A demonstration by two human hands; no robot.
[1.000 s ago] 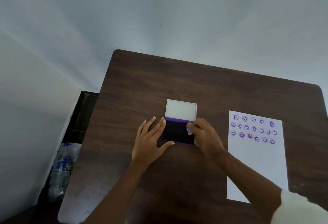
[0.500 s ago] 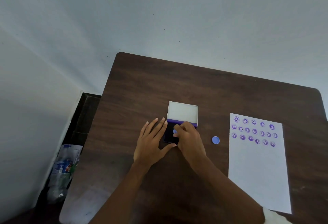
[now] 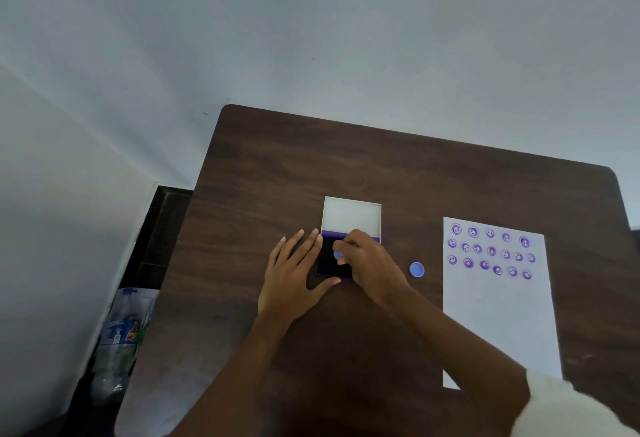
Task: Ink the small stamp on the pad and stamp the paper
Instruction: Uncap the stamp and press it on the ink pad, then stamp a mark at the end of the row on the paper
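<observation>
Now the right hand pinches the small stamp on the ink pad; left hand lies flat, fingers spread, holding nothing.

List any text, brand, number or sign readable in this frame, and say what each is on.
No text can be read.
Bottle label, on the floor left of the table: a blue and red brand mark, too blurred to read.
Paper: purple round stamp marks of small faces or symbols, no letters legible.
Ink pad, its lid and the cap: no print visible.
</observation>
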